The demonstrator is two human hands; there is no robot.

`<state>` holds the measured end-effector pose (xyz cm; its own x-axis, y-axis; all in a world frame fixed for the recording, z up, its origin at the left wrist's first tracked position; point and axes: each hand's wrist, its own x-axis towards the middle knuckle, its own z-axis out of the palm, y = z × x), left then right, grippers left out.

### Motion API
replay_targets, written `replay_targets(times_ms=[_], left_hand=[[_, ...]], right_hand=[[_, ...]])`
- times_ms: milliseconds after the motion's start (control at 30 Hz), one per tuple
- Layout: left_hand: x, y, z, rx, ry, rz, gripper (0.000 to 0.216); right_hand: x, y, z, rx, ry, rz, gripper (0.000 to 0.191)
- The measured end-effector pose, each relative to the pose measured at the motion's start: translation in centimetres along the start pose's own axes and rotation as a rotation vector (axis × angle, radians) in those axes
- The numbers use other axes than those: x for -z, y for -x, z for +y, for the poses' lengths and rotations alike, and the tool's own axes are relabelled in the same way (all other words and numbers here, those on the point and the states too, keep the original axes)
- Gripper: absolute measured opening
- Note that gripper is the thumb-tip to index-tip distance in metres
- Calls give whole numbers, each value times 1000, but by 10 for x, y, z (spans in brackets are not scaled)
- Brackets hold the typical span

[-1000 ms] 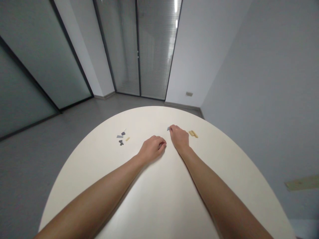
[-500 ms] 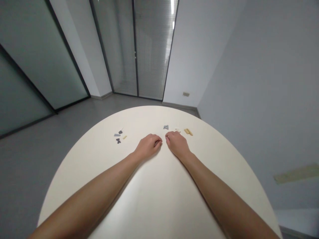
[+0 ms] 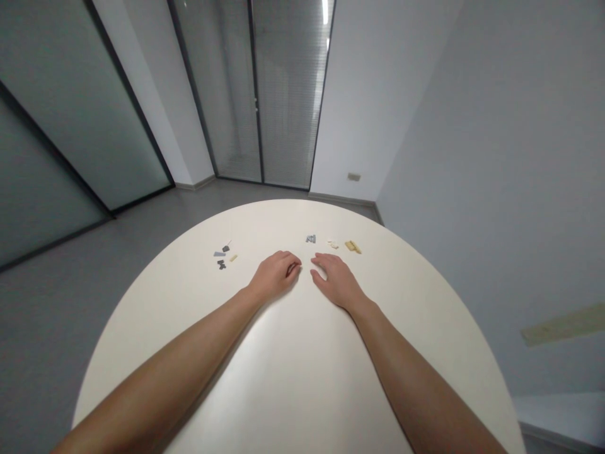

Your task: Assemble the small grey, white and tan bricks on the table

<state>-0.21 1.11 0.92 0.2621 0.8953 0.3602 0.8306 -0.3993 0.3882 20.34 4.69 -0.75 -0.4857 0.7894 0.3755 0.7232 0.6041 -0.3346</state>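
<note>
My left hand (image 3: pixel 276 274) rests on the white round table with thumb and fingertips pinched together; whatever they hold, if anything, is too small to make out. Just to its right, my right hand (image 3: pixel 335 279) has thumb and fingers apart with nothing between them. Beyond the hands lie small grey pieces (image 3: pixel 311 239), small white pieces (image 3: pixel 333 244) and tan pieces (image 3: pixel 352 246). Left of my left hand sit a dark piece (image 3: pixel 225 248), a blue-grey flat piece (image 3: pixel 219 254), a pale yellow strip (image 3: pixel 233 258) and dark grey pieces (image 3: pixel 221 265).
The round white table (image 3: pixel 293 378) fills the lower middle, its curved edge falling off to grey floor (image 3: pixel 155 214). Behind it stand a glass partition (image 3: pixel 288 126) with dark frames and a white wall (image 3: pixel 378 94) with a socket plate (image 3: pixel 353 177).
My right hand's thumb and fingers have spread apart, and the hand has drawn slightly back from the left. The left hand keeps its pinch. The view has shifted a little.
</note>
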Motion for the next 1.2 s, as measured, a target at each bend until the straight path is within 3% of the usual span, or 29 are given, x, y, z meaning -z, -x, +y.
replay_targets(times_ms=[167,300,467,733,900,1200], left_hand=[[7,6,-4,98,-151,107,27],[13,12,-16,334,-312,196,40],[21,16,-35,589,-473,155,57],[32,19,-72,672,-514,170,63],[32,16,-73,621,-491,158,58],[21,0,-38,213,-372,-46,44]], right_hand=[[1,-1,-1,-5,-16,-4,33],[-1,-1,1,-5,-26,-9,33],[-5,0,7,27,-50,5,33],[-3,-1,3,22,-54,8,32],[-4,0,3,28,-59,21,31],[-2,-5,0,-14,-53,19,28]])
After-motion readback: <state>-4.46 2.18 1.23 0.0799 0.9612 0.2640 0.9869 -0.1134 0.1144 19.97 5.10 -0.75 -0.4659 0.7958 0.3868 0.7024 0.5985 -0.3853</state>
